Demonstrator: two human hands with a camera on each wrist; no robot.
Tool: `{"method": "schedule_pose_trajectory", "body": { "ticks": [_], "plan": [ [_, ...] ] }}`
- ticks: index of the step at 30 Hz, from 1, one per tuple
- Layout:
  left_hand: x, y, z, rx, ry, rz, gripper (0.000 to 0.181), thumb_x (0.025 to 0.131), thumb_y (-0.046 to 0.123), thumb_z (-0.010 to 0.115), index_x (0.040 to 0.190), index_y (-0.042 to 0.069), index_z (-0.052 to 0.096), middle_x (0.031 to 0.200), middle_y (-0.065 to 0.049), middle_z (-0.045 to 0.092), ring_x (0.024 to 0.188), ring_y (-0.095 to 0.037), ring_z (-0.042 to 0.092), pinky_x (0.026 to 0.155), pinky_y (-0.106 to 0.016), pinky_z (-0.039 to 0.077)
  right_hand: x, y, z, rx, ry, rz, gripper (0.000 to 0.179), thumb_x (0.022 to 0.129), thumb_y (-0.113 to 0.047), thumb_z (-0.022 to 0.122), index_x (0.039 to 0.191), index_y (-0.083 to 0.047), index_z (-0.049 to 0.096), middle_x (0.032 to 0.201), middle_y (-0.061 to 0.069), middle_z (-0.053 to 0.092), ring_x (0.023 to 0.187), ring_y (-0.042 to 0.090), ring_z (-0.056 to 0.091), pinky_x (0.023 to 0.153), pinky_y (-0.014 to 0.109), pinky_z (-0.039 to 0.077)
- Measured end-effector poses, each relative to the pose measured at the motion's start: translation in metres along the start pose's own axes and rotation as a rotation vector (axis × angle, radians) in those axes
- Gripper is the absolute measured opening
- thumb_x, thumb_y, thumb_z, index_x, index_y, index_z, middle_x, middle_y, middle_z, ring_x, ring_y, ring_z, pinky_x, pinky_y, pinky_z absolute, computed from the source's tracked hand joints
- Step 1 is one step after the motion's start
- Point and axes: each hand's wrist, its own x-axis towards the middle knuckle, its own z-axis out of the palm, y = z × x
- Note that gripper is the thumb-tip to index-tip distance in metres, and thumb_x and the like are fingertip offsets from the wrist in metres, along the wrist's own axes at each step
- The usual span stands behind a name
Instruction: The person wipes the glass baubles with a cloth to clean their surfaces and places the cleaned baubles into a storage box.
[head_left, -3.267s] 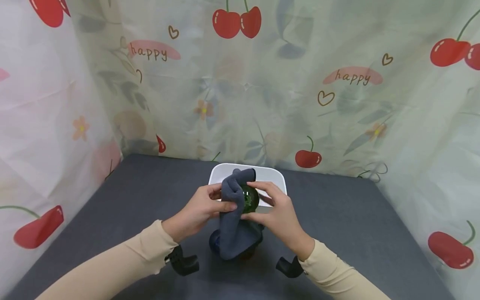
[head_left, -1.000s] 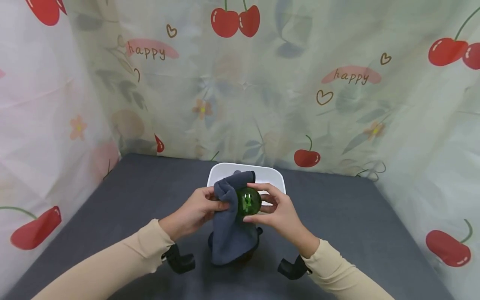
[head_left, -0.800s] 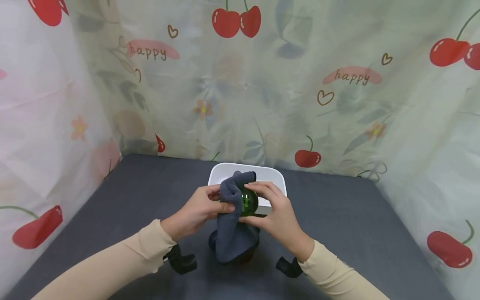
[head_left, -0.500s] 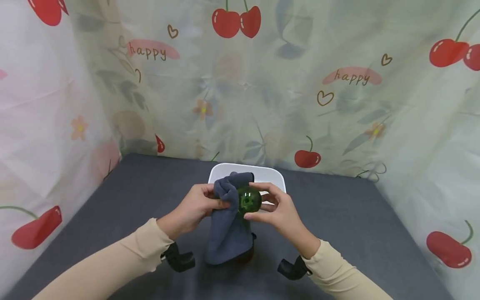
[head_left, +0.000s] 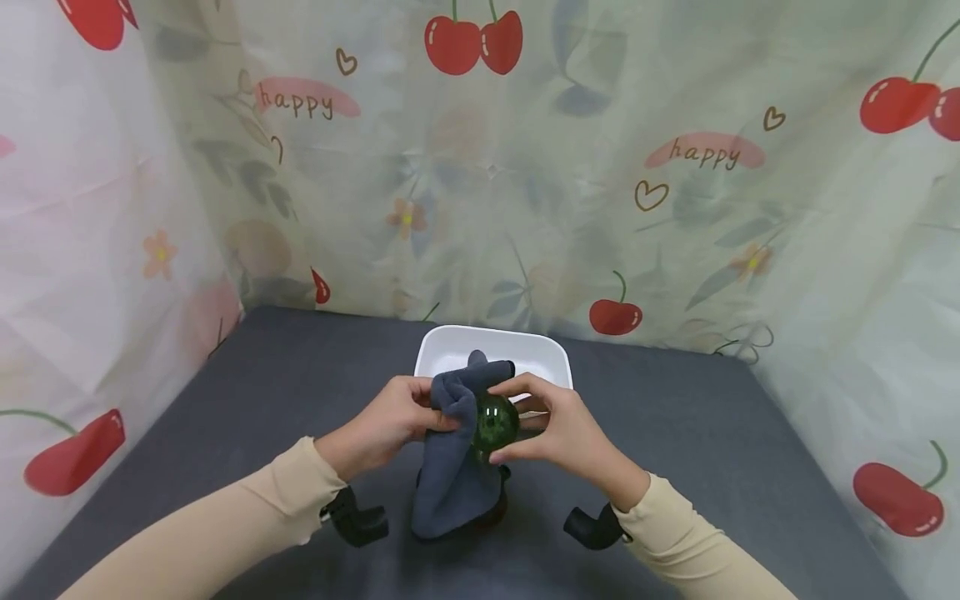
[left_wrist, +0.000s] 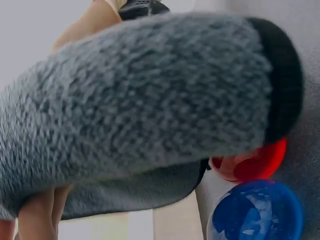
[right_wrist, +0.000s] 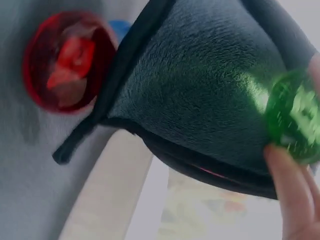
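In the head view my left hand (head_left: pixel 390 421) pinches a dark grey cloth (head_left: pixel 453 492) that hangs down in folds. My right hand (head_left: pixel 573 433) holds a see-through green ball (head_left: pixel 498 423) between thumb and fingers, with its left side against the cloth. The right wrist view shows the same green ball (right_wrist: pixel 297 117) at the right edge, beside the cloth's dark-edged inner face (right_wrist: pixel 210 100). Fuzzy cloth (left_wrist: pixel 150 95) fills most of the left wrist view, hiding much of the left hand.
A white tray (head_left: pixel 540 354) stands just behind the hands. On the grey tabletop (head_left: pixel 675 433), a red see-through ball (right_wrist: pixel 70 62) and a blue ball (left_wrist: pixel 255 215) sit below the cloth. Patterned curtains (head_left: pixel 487 208) surround the table.
Over the last half second both hands have come slightly lower, carrying the cloth and green ball towards me. Earlier, the ball shifted into and out from the cloth's folds.
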Motion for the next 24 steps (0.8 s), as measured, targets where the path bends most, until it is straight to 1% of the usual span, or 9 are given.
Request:
{"method": "schedule_pose_trajectory", "body": {
  "ticks": [2, 4, 5, 9, 11, 14, 17, 20, 24],
  "plan": [
    [0.0, 0.001, -0.002, -0.031, -0.024, -0.01, 0.019, 0.077, 0.0, 0.071, 0.095, 0.005, 0.068, 0.09, -0.003, 0.067, 0.083, -0.018, 0.063, 0.072, -0.034, 0.052, 0.0, -0.004, -0.002, 0.119, -0.03, 0.037, 0.063, 0.061, -0.009, 0.086, 0.117, -0.016, 0.059, 0.118, 0.002, 0.057, 0.097, 0.019, 0.061, 0.079, 0.031, 0.052],
    [0.0, 0.002, -0.002, -0.046, -0.042, -0.019, 0.022, 0.077, 0.0, 0.071, 0.098, 0.004, 0.067, 0.092, -0.004, 0.066, 0.084, -0.018, 0.062, 0.073, -0.033, 0.052, 0.0, -0.009, -0.001, 0.146, -0.044, 0.014, 0.063, 0.061, -0.003, 0.084, 0.118, -0.01, 0.059, 0.118, 0.007, 0.054, 0.101, 0.021, 0.058, 0.08, 0.033, 0.052],
    [-0.001, 0.002, -0.002, -0.042, -0.046, -0.021, 0.025, 0.077, 0.002, 0.071, 0.102, 0.002, 0.066, 0.094, -0.004, 0.066, 0.086, -0.018, 0.062, 0.074, -0.034, 0.052, 0.0, -0.013, -0.001, 0.117, -0.042, -0.01, 0.063, 0.06, -0.001, 0.084, 0.118, -0.008, 0.06, 0.117, 0.008, 0.054, 0.102, 0.021, 0.057, 0.081, 0.033, 0.052],
    [-0.001, -0.001, -0.001, 0.0, -0.03, -0.025, 0.041, 0.076, 0.008, 0.075, 0.113, -0.004, 0.061, 0.099, -0.006, 0.066, 0.089, -0.019, 0.063, 0.077, -0.035, 0.052, 0.0, -0.027, 0.003, -0.112, -0.008, -0.122, 0.062, 0.057, -0.005, 0.086, 0.114, -0.004, 0.062, 0.108, 0.008, 0.056, 0.1, 0.019, 0.057, 0.079, 0.03, 0.052],
    [-0.002, -0.002, 0.0, 0.005, -0.012, -0.023, 0.038, 0.077, 0.008, 0.074, 0.111, -0.004, 0.063, 0.097, -0.006, 0.066, 0.086, -0.018, 0.064, 0.075, -0.035, 0.052, -0.001, -0.029, 0.003, -0.14, -0.008, -0.123, 0.062, 0.057, -0.006, 0.086, 0.114, -0.005, 0.062, 0.105, 0.007, 0.058, 0.096, 0.019, 0.059, 0.075, 0.029, 0.053],
    [-0.003, -0.004, 0.001, -0.038, 0.018, -0.009, 0.021, 0.079, 0.004, 0.071, 0.1, 0.003, 0.069, 0.091, -0.003, 0.067, 0.078, -0.015, 0.064, 0.07, -0.032, 0.053, -0.003, -0.024, 0.002, -0.001, -0.009, -0.079, 0.062, 0.059, -0.002, 0.085, 0.116, -0.004, 0.061, 0.109, 0.008, 0.058, 0.093, 0.022, 0.061, 0.071, 0.031, 0.054],
    [-0.003, -0.002, 0.003, -0.12, 0.047, 0.023, 0.016, 0.081, -0.001, 0.066, 0.093, 0.008, 0.069, 0.087, -0.001, 0.066, 0.073, -0.012, 0.063, 0.067, -0.028, 0.052, -0.004, -0.012, 0.003, 0.194, 0.049, -0.031, 0.064, 0.06, 0.003, 0.083, 0.12, -0.003, 0.059, 0.116, 0.009, 0.056, 0.092, 0.022, 0.062, 0.072, 0.035, 0.054],
    [-0.004, 0.001, 0.009, -0.146, 0.057, 0.067, 0.022, 0.082, 0.001, 0.066, 0.103, 0.003, 0.065, 0.091, -0.003, 0.064, 0.078, -0.013, 0.062, 0.07, -0.029, 0.052, -0.003, -0.001, 0.008, 0.3, 0.15, -0.011, 0.065, 0.063, 0.006, 0.081, 0.122, -0.002, 0.056, 0.121, 0.01, 0.054, 0.089, 0.02, 0.062, 0.074, 0.036, 0.054],
    [-0.005, 0.003, 0.016, -0.083, 0.055, 0.103, 0.046, 0.08, 0.009, 0.072, 0.12, -0.004, 0.055, 0.102, -0.008, 0.061, 0.09, -0.019, 0.061, 0.077, -0.036, 0.052, -0.002, 0.005, 0.018, 0.368, 0.256, 0.062, 0.059, 0.069, 0.001, 0.078, 0.124, -0.005, 0.055, 0.12, 0.011, 0.053, 0.087, 0.02, 0.063, 0.075, 0.033, 0.053]
  ]
}}
